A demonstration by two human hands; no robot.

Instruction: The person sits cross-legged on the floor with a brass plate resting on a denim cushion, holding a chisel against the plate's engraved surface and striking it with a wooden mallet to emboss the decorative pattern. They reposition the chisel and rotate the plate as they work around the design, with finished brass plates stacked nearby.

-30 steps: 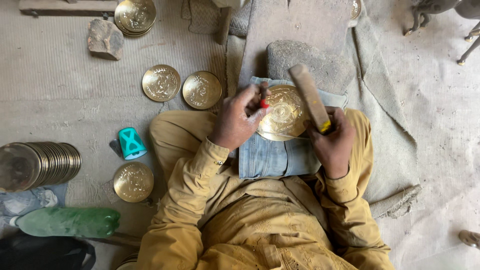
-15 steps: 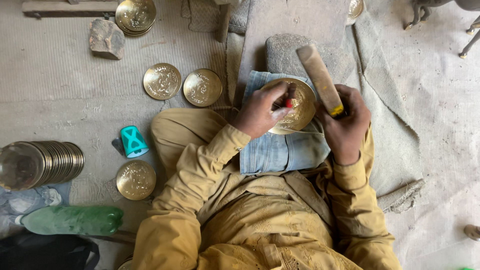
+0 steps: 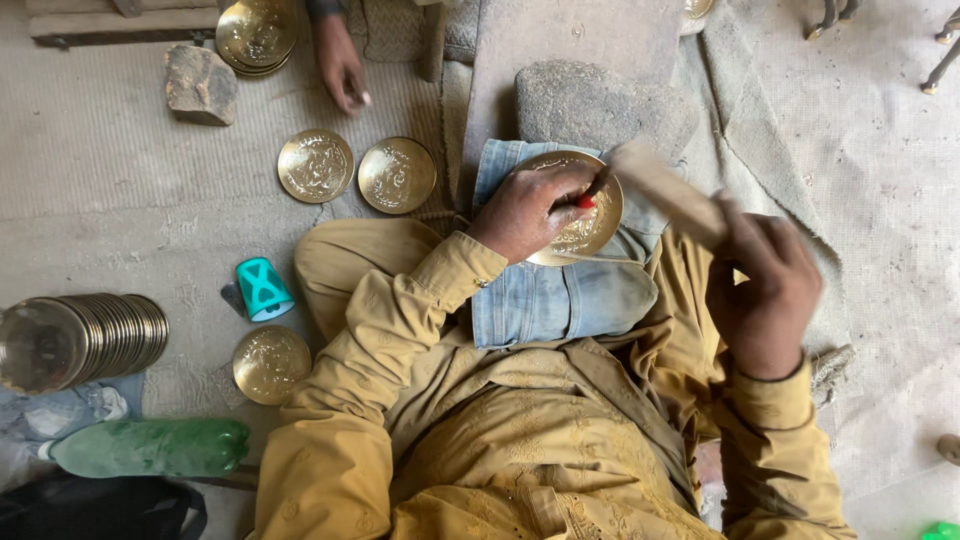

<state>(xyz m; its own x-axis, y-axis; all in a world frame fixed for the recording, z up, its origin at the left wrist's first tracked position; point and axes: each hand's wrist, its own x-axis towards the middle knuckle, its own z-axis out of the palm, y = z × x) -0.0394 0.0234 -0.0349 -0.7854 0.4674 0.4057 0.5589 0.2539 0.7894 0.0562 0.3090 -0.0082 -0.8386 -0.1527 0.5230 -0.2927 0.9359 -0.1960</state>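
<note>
On the person's lap, over a folded piece of blue denim (image 3: 560, 300), lies an engraved brass plate (image 3: 585, 215), tilted slightly toward the camera. The left hand (image 3: 525, 210) rests on the plate's left half, fingers curled narrowly around a thin punch tool with a red band (image 3: 587, 198), its tip set against the plate face. The right hand (image 3: 762, 290) is raised to the right of the plate, clear of it, closed around the handle of a wooden mallet (image 3: 665, 190); the mallet head is motion-blurred and hangs just above the plate's right rim. Whether it touches the plate cannot be told.

Beyond the plate, a grey stone block (image 3: 600, 100) sits on the mat, just behind the denim.

On the floor to the left, two finished brass plates (image 3: 315, 165) lie side by side, close together. A further brass plate (image 3: 271, 364) lies near the person's left elbow, with a small teal plastic cup (image 3: 264, 288) on its side just above it. A row of stacked plates on edge (image 3: 100, 335) stands at the far left, and a green plastic bottle (image 3: 150, 447) lies below it. A stack of brass plates (image 3: 257, 35) sits at the top edge, beside a rough stone (image 3: 202, 85).

Another person's hand (image 3: 342, 65) reaches down from the top, near that stack, fingers loosely bent and holding nothing visible.
</note>
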